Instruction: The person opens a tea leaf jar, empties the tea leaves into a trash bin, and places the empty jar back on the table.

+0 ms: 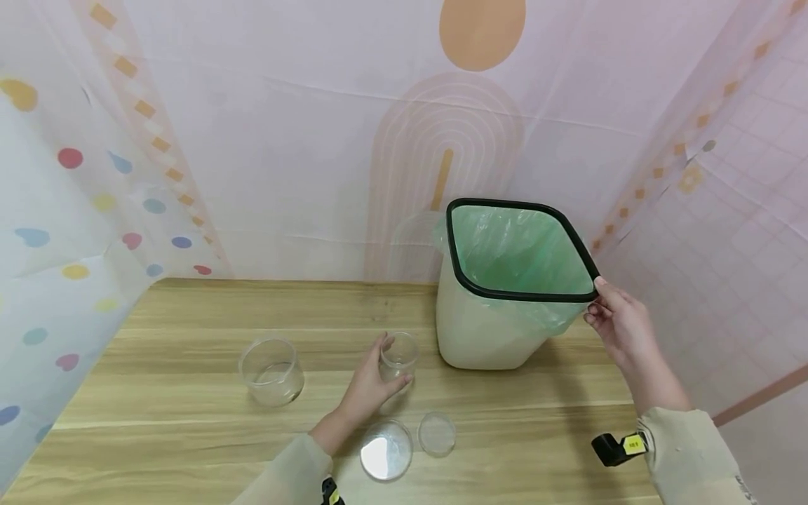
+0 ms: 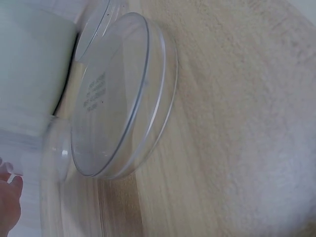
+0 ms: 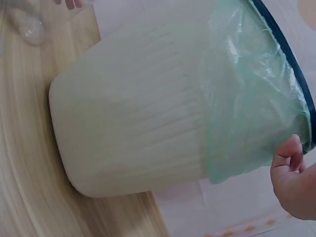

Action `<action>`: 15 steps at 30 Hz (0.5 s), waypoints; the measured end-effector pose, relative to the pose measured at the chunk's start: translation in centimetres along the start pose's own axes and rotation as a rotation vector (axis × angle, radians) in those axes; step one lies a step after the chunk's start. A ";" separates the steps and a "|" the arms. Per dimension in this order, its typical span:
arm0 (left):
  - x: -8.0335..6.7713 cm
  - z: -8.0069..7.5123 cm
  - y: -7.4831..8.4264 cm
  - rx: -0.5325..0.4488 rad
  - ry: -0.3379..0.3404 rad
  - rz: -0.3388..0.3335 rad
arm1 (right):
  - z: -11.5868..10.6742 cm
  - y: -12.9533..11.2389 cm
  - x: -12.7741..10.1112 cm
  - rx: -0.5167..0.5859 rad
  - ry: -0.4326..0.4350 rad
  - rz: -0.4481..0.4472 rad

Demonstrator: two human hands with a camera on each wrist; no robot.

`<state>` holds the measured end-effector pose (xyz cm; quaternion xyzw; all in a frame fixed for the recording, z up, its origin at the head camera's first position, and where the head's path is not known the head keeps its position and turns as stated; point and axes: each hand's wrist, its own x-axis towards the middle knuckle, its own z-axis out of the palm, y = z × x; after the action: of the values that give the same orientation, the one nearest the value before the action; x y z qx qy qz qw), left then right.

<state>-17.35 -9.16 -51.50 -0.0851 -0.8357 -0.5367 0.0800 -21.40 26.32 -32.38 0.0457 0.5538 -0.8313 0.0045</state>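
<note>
Nearest us, at six o'clock on the table (image 1: pixel 189 393), lie two clear round dishes: the larger dish (image 1: pixel 386 450) and, just beside it at three o'clock, a smaller dish (image 1: pixel 437 433). In the left wrist view the larger dish (image 2: pixel 123 94) fills the frame and carries a few lines of small dark print, too blurred for us to read.

Just beyond them our left hand (image 1: pixel 372 382) has its fingers curled round a small clear jar (image 1: pixel 399 356), which stands upright on the table. At nine o'clock from the jar, apart from it, stands a wider clear beaker (image 1: pixel 272 370), also upright.

At two o'clock from the jar is the bin (image 1: pixel 486 330): cream-white, squarish, with a black rim and a pale green bag (image 1: pixel 517 252) lining it and hanging out under the rim. It is tilted, leaning toward three o'clock, with its base on the table. Our right hand (image 1: pixel 615 319) holds the rim's corner at three o'clock, thumb over the edge; the right wrist view shows the thumb (image 3: pixel 289 153) on the rim and bag. Both sleeves are beige, and the wrist mount bears a yellow tag (image 1: pixel 633 443) whose marks we cannot read.

The table is light wood grain. Behind it hang pale pink sheets: coloured dots and hearts at nine o'clock, an orange oval above arches at twelve, a grid at three.
</note>
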 end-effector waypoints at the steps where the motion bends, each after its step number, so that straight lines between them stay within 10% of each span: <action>1: 0.0 -0.1 0.0 -0.005 -0.002 -0.003 | 0.1 0.1 0.0 0.003 0.009 0.004; 15: -1.1 -1.0 0.1 0.032 -0.086 -0.045 | -0.1 1.5 -0.7 -0.141 0.075 -0.087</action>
<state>-16.20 -10.11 -51.30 -0.0880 -0.8486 -0.5207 0.0333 -20.59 25.80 -33.70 0.0522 0.6123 -0.7874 -0.0492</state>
